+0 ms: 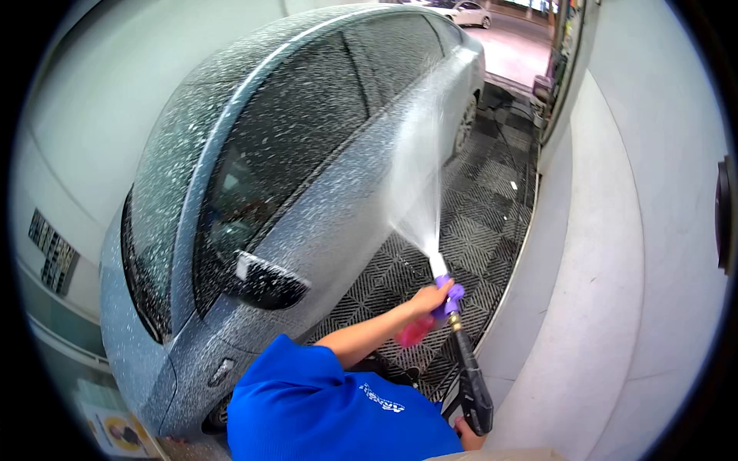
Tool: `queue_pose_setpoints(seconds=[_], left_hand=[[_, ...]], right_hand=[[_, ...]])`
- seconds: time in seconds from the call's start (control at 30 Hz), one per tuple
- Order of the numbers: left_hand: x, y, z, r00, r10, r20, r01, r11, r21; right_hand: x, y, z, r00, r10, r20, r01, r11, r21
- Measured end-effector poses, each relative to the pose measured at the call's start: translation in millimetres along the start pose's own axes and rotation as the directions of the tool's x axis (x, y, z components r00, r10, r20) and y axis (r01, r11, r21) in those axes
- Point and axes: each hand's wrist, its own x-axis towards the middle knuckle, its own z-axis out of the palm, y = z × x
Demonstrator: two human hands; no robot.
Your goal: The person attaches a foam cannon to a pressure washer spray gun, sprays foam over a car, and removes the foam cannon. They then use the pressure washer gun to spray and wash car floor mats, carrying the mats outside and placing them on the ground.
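Observation:
My left hand (pixel 433 297) is wrapped round the purple foam nozzle (pixel 453 296) with a white tip. A blurred pink-red bottle (pixel 415 330) hangs below it. Behind the nozzle, a brass fitting joins it to the black spray gun (pixel 471 380). Low in the view, my right hand (pixel 467 436) closes on the gun's rear grip, its fingers partly hidden. A white fan of spray (pixel 423 169) leaves the tip and reaches the side of the grey-blue car (pixel 338 192). Foam specks cover the windows, roof and black side mirror (pixel 269 284).
Dark patterned floor tiles (pixel 469 223) lie between the car and the pale wall (pixel 607 230) on the right. A hose (pixel 503 127) runs over the floor near a bucket (pixel 538 115). A white car (pixel 469 14) stands outside, beyond the opening.

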Motion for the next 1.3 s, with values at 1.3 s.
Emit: queue_pose_setpoints(seconds=[1.3], left_hand=[[-891,-471,-508,0.344,0.182,-0.921,-0.896,0.358,-0.264]], right_hand=[[-659,56,429,0.064,-0.639,0.766,0.896,0.375,0.239]])
